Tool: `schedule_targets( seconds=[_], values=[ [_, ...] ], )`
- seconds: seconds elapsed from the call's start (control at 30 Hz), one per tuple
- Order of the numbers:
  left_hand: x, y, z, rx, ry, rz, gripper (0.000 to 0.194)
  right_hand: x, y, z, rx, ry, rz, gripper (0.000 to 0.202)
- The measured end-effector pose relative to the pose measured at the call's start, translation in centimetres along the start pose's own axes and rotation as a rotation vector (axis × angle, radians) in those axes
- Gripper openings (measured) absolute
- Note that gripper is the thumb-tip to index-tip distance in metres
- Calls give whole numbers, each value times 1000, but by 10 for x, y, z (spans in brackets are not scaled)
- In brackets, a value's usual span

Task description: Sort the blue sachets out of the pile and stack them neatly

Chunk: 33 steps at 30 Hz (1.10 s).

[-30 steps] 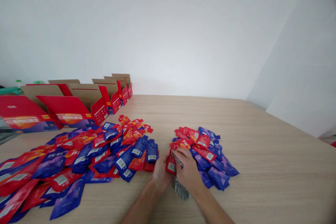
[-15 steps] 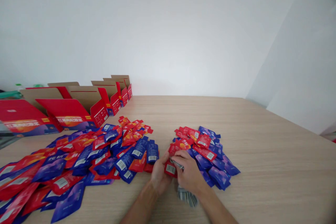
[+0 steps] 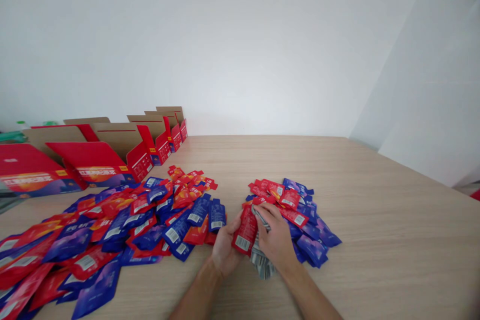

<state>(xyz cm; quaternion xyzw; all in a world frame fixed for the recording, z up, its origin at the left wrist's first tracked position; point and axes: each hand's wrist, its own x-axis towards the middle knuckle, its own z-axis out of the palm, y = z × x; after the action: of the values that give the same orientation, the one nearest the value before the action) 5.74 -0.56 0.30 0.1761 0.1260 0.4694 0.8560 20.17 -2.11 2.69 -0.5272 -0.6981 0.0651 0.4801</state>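
Observation:
A red sachet (image 3: 245,230) with a barcode at its lower end lies back side up in my left hand (image 3: 226,248), whose fingers are closed on its left edge. My right hand (image 3: 275,232) is at the sachet's upper right, its fingers pinching a small greyish striped piece (image 3: 262,219). Beneath my right hand, several grey striped pieces (image 3: 263,263) are fanned out, partly hidden by it. Just beyond and to the right of my hands is a smaller pile of red and blue sachets (image 3: 311,245).
A large heap of red and blue sachets (image 3: 120,230) covers the left of the wooden table (image 3: 375,220). Open red cardboard boxes (image 3: 101,172) stand in a row behind it. A white wall rises past the table's far edge.
My right hand has shifted right and back from the red sachet, uncovering more of its surface. The striped piece in its fingers has moved with it.

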Motion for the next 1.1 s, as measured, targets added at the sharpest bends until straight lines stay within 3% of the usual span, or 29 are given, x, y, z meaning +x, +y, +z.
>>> schedule_targets(
  seconds=[0.1,0.23,0.37,0.6,0.67,0.73,0.83,1.1],
  values=[
    [0,0,1,12,6,-2,41,0,4,0,-30,95,13,30],
    [-1,0,0,21,32,-11,37,1,5,-2,7,-34,-75,29],
    [1,0,0,20,60,-12,34,1,-3,-3,-4,-16,-79,33],
    [2,7,2,9,105,-32,30,-10,-30,-2,80,-385,-233,32],
    [3,5,5,67,99,-23,32,-11,-32,-2,92,-405,-220,29],
    [4,1,7,136,135,82,36,-10,-30,-2,96,-363,-163,29],
    [6,2,6,364,239,264,46,-9,-25,-1,103,-291,-80,32],
    [8,36,-16,1537,421,779,63,-13,-16,7,16,-279,-4,32]
  ],
)
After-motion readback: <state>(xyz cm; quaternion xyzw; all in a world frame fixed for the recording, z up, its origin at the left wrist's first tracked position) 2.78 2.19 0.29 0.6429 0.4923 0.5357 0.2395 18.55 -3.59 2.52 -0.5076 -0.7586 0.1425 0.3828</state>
